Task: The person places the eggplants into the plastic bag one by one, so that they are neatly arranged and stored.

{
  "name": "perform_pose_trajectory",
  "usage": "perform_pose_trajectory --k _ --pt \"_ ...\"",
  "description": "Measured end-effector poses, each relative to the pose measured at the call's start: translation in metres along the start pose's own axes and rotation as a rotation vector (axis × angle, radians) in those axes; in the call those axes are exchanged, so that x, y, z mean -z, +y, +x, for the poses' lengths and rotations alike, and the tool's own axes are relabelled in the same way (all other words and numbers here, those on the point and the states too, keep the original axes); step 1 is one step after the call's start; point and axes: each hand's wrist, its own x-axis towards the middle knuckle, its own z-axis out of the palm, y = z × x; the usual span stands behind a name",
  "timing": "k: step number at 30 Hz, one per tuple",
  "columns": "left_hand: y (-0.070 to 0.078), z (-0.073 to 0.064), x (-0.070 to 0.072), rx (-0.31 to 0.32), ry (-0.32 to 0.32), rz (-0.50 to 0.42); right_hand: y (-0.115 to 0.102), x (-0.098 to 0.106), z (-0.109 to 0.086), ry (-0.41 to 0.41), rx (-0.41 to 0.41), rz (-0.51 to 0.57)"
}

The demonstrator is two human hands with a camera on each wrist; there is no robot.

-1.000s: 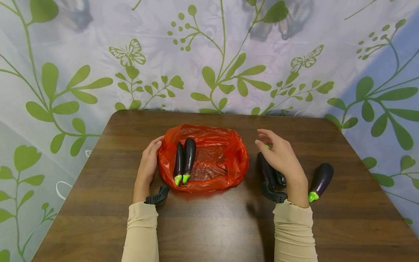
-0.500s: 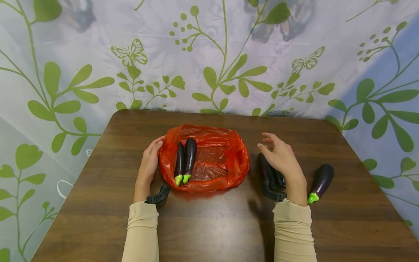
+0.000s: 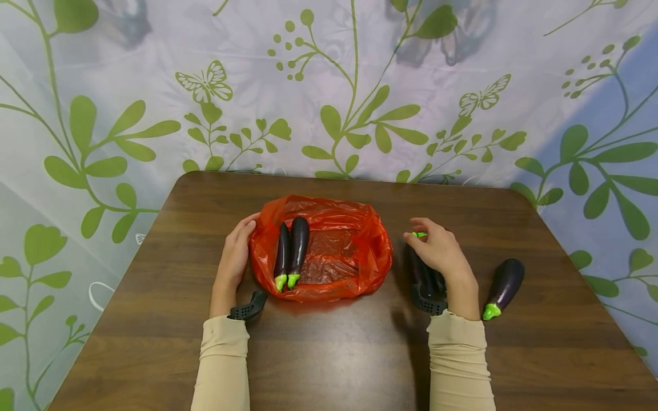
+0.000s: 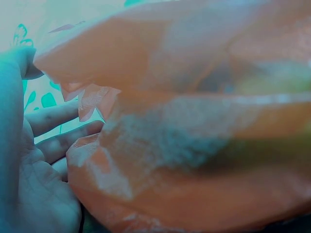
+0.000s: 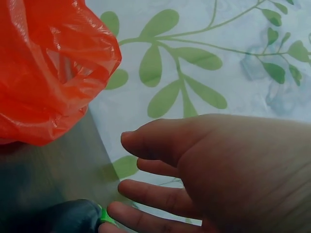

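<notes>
A red plastic bag [image 3: 329,205] stands with its mouth spread wide, and two dark eggplants [image 3: 299,245] lie side by side at its left inside. My left hand [image 3: 233,257] rests along the bag's left side; in the left wrist view its extended fingers [image 4: 53,119] touch the plastic. To the right of the bag, my right hand [image 3: 442,251] hovers over dark eggplants [image 3: 420,271], which it partly hides. In the right wrist view its fingers are loosely spread, close to the green cap [image 5: 106,216] of an eggplant [image 5: 73,216], with nothing gripped.
Another eggplant [image 3: 506,279] lies apart on the right, its green cap toward the near side. The brown wooden table [image 3: 329,354] ends at a wall covering [image 3: 319,85] printed with leaves and butterflies. Each wrist wears a black band [image 3: 248,308].
My right hand has moved slightly right and then lowered toward the green cap of the eggplant beneath it. My left hand and the bag have stayed in place.
</notes>
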Motion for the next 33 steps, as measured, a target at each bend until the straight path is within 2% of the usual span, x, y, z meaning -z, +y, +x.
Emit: perform_pose_trajectory --k 10,18,33 --pt "0.0 0.0 0.0 -0.004 0.003 0.0 0.003 -0.004 0.002 -0.01 0.004 -0.021" --pt "-0.001 0.001 0.001 -0.002 0.002 0.0 0.005 -0.006 0.004 -0.038 -0.025 -0.033" --pt "-0.001 0.001 0.001 -0.006 -0.004 -0.003 0.012 -0.012 0.009 -0.043 -0.051 -0.05"
